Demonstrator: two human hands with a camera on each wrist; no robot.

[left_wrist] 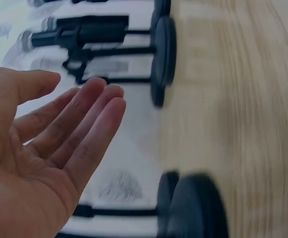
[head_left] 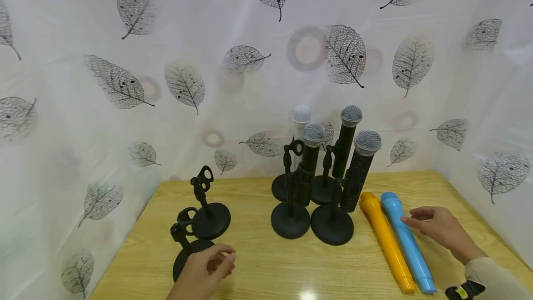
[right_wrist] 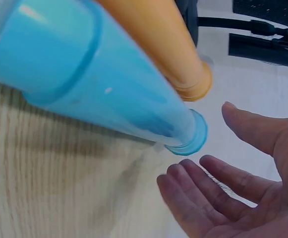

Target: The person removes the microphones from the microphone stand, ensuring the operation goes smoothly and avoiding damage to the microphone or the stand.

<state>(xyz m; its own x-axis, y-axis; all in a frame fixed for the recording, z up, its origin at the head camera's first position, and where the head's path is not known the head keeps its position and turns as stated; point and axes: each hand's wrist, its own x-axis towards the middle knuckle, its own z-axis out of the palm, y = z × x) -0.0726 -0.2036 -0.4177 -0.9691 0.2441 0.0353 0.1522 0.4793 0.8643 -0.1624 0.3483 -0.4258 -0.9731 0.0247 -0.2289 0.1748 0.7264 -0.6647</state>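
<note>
My right hand [head_left: 441, 229] hovers beside a blue plastic microphone-shaped tube [head_left: 408, 240], fingers loosely bent. The right wrist view shows a gap between those fingers [right_wrist: 203, 188] and the tube's far end. An orange tube [head_left: 387, 240] of the same shape lies alongside, to the left. My left hand [head_left: 205, 270] holds nothing, with its fingers relaxed. It is in front of a black desktop microphone stand [head_left: 183, 240], hiding part of its round base. Behind that is another bare stand [head_left: 210, 221]. In the left wrist view the left palm [left_wrist: 39, 183] faces up, fingers spread slightly.
At the back centre, several black stands hold upright microphones: a white one [head_left: 301, 115], a black one [head_left: 310, 152], another black one [head_left: 345, 140] and a speckled black one [head_left: 361, 165]. A leaf-patterned sheet [head_left: 233, 13] hangs behind and beside the wooden table [head_left: 258, 263].
</note>
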